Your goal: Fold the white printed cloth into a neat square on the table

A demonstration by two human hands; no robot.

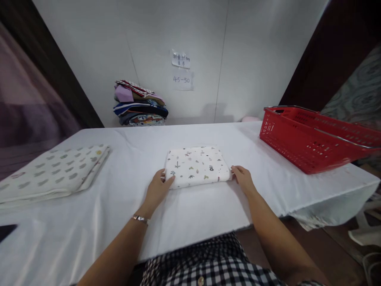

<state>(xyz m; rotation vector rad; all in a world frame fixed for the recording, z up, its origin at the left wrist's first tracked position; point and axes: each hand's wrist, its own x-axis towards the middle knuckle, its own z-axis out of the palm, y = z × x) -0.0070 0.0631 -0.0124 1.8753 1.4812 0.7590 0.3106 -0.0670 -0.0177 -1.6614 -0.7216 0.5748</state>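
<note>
At the far left of the white table (208,214) we see a large folded spotted cloth (56,169), and behind it, against the wall, a stack of folded fabrics (139,104). Our left hand (157,190) grips the left edge of the small folded printed cloth (197,166), thumb on top, at the table's middle. Our right hand (243,178) pinches its right edge. A red basket (309,137) sits far right.
</note>
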